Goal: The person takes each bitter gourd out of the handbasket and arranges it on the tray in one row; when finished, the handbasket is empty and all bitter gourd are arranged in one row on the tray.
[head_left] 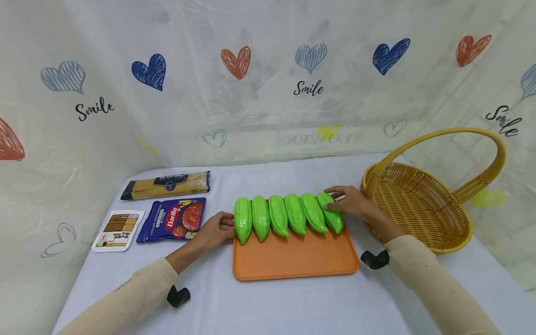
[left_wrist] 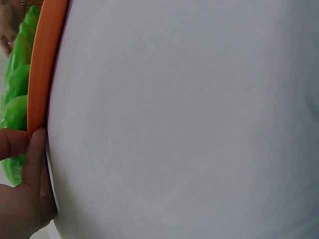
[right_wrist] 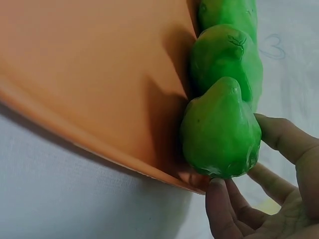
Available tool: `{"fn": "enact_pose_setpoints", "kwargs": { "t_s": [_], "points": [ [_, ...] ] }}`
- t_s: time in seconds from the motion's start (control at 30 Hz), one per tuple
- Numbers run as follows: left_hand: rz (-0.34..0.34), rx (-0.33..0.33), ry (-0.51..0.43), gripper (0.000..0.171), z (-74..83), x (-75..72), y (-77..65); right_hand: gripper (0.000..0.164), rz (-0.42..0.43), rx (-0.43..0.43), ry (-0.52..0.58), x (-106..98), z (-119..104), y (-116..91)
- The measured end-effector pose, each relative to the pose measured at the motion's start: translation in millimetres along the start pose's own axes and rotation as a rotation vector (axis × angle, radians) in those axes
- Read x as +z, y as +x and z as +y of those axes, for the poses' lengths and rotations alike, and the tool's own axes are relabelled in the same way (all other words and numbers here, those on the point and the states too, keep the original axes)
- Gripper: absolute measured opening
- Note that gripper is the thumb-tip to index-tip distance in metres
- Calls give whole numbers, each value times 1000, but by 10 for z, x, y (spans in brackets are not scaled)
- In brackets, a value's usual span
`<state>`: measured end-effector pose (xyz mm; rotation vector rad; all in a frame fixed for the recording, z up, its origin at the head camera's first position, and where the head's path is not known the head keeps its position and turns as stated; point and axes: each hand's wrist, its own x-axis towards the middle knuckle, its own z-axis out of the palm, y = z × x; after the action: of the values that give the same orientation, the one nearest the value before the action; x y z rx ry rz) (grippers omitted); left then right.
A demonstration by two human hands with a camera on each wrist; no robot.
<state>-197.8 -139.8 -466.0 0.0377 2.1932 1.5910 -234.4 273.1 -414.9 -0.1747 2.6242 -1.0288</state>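
Note:
Six glossy green, pointed bitter melons stand side by side across the far half of an orange tray (head_left: pixel 295 260). My left hand (head_left: pixel 215 230) is at the tray's left edge, its thumb and fingers pinching the rim beside the leftmost bitter melon (head_left: pixel 243 221). In the left wrist view the fingertips (left_wrist: pixel 36 149) lie right at the orange rim. With my right hand (head_left: pixel 349 201) I grip the rightmost bitter melon (head_left: pixel 335 221), thumb and fingers on different sides of it. The right wrist view shows this melon (right_wrist: pixel 222 132) over the tray's end.
A wicker basket (head_left: pixel 418 209) with a tall handle stands at the right, close to my right forearm. On the left lie a spaghetti pack (head_left: pixel 167 185), a blue Barilla pouch (head_left: pixel 171 219) and a white-and-brown packet (head_left: pixel 119 231). A printed cloth (head_left: pixel 268 102) hangs behind the table.

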Motion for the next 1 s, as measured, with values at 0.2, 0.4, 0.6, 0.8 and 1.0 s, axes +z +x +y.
{"fn": "enact_pose_setpoints", "kwargs": {
  "t_s": [0.2,0.4,0.6,0.8,1.0],
  "points": [
    [4,-4,8,58,-25,-1,14,69,-23,23,58,17,-19,-38],
    [7,-8,11,56,-20,-1,16,77,-6,9,63,24,-30,-50],
    [-22,-19,-1,58,7,-27,9,83,20,2,96,15,-24,-63],
    [-79,-29,-16,62,32,-122,-43,83,51,-34,81,17,-81,-113],
    [-78,26,55,59,113,-266,-159,73,74,-100,25,-7,-197,-260]
  ]
}}
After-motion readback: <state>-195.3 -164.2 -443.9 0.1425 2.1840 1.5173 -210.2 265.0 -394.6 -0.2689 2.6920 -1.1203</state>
